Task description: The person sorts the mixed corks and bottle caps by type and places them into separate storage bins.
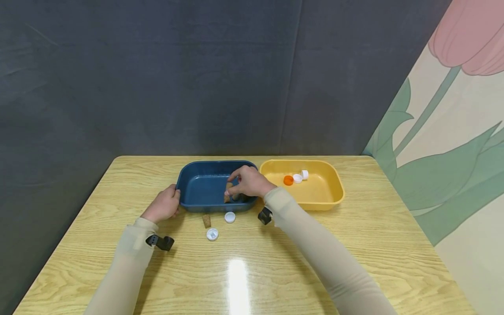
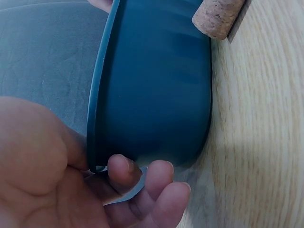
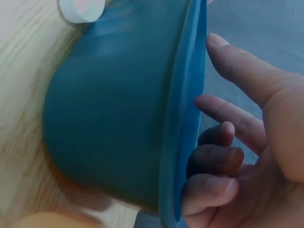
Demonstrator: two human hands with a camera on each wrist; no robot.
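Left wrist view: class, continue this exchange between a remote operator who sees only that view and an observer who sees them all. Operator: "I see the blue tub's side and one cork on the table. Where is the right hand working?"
Observer: The right hand reaches into the right end of the blue tub, at some corks; I can't tell if it grips one.

Operator: What stands to the right of the tub?

Observer: A yellow tub, with an orange cap and two white caps inside.

Operator: Anything else near my cork?

Observer: Yes, two white bottle tops lie on the table near it.
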